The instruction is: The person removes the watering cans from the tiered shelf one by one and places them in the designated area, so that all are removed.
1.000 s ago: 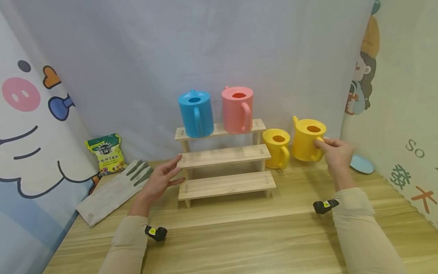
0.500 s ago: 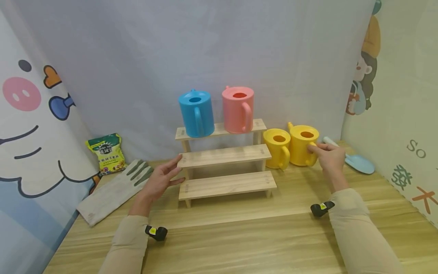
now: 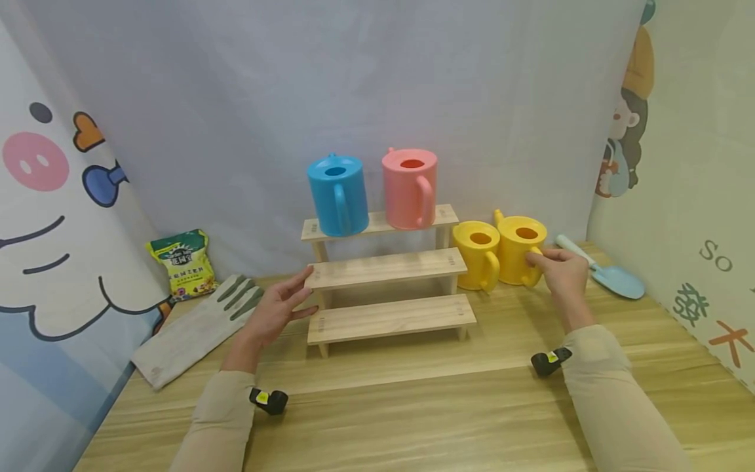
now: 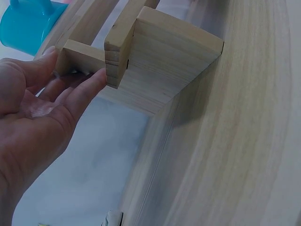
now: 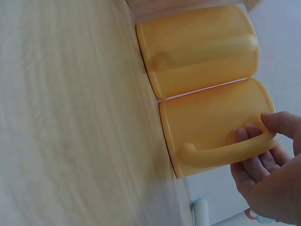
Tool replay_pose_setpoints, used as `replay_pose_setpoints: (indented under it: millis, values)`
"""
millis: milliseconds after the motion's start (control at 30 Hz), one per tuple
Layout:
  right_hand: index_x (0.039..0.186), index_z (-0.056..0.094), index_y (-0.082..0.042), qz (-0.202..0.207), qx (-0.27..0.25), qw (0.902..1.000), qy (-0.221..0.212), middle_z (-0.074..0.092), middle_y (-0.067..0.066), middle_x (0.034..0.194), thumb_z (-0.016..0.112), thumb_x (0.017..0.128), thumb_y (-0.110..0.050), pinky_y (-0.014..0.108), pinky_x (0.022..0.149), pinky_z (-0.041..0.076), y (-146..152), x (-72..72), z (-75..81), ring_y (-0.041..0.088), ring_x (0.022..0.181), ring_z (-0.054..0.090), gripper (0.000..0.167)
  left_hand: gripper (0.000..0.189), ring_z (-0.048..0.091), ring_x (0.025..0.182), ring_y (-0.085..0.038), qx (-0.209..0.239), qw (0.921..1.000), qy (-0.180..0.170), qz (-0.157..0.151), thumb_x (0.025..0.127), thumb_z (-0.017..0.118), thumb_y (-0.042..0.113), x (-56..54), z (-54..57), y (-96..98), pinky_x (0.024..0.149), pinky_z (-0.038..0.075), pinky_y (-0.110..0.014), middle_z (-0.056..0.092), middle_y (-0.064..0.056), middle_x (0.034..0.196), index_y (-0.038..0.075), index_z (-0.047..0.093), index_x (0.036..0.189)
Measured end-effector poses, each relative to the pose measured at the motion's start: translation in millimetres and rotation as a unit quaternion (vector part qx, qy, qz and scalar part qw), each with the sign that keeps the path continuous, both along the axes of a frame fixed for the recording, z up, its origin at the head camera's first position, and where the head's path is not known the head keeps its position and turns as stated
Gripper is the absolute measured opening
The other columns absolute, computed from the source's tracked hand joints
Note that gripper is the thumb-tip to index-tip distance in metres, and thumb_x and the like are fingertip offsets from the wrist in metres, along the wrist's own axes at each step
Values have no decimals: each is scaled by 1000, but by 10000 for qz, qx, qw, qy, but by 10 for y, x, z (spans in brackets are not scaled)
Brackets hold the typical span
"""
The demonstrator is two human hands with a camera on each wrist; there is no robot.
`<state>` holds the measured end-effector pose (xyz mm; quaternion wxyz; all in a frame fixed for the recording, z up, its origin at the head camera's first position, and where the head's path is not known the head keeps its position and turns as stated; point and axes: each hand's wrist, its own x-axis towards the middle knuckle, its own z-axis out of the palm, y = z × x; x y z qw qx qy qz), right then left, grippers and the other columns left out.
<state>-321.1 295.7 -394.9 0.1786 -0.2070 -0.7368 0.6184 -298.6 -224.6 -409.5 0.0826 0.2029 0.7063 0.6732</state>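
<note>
On the table stands a three-tier wooden shelf [image 3: 386, 269]. My left hand [image 3: 277, 311] holds its left end, thumb at the middle step and fingers below it; in the left wrist view the fingertips meet the wood [image 4: 84, 54]. My right hand [image 3: 563, 272] pinches the handle of a yellow watering can [image 3: 514, 248], fingers through the loop in the right wrist view. This can stands upright on the table, side by side with another yellow watering can [image 3: 472, 259] by the shelf's right end. A blue watering can [image 3: 337, 196] and a pink one [image 3: 407, 193] occupy the top step.
Left of the shelf lie grey-green gloves [image 3: 200, 334] and an upright yellow-green bag [image 3: 184, 265]. A pale blue hand trowel [image 3: 616, 280] lies at the right, behind my right hand. A grey curtain [image 3: 236, 131] hangs at the back.
The right hand has lowered the yellow watering can and shifted it left, until it stands beside the other yellow can. The left hand has stayed in place.
</note>
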Motion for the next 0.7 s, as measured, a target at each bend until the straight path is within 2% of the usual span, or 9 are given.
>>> replay_pose_setpoints:
  millis: [100,200,267,367,467,567,700]
  values:
    - [96,74,-10,-36,-48,9999,-95,60,-13,95,81,84,-34,26,86,44,15,10,28,8,95,51,28,59,9,152,-27,-1,10000,-16,19,107,50,16,1,2,0,102,51,-43,10,-7,167,7,23,160]
    - [97,71,-14,-190,-142,9997,-6,60,-11,95,79,86,-40,30,92,45,29,48,128,6,89,59,30,60,9,152,-27,-6,10000,-11,22,107,51,16,-2,-3,-5,102,51,-43,10,-7,167,7,23,160]
    - [97,69,-15,-327,-254,9988,253,62,-11,91,78,87,-39,31,93,46,26,90,235,3,81,63,27,60,9,152,-27,-3,10000,4,11,107,51,17,-7,-5,-3,102,51,-43,10,-7,167,7,23,159]
    - [98,70,-14,-398,-155,9964,735,66,-13,82,78,87,-37,27,86,46,-40,164,412,2,74,66,27,60,8,152,-26,17,10000,13,14,107,51,17,-13,-9,-9,101,52,-42,10,-6,167,7,23,159]
    - [104,72,-10,-264,-43,9938,1077,68,-13,82,79,86,-39,25,85,49,-162,243,568,4,80,65,34,60,8,152,-26,14,10000,10,32,107,51,16,-15,-14,-13,101,52,-42,10,-6,167,7,23,159]
    - [111,72,-9,-54,177,9922,1234,68,-12,90,78,87,-41,24,87,51,-315,319,695,7,91,63,40,60,7,152,-27,1,10000,14,33,107,50,16,-18,-20,-13,101,52,-42,10,-6,167,6,23,159]
    - [117,71,-4,270,459,9852,1628,69,-5,98,78,88,-37,21,83,55,-527,382,789,10,92,64,44,60,8,152,-27,-11,10000,18,28,107,50,16,-23,-23,-6,101,52,-42,10,-6,167,7,23,159]
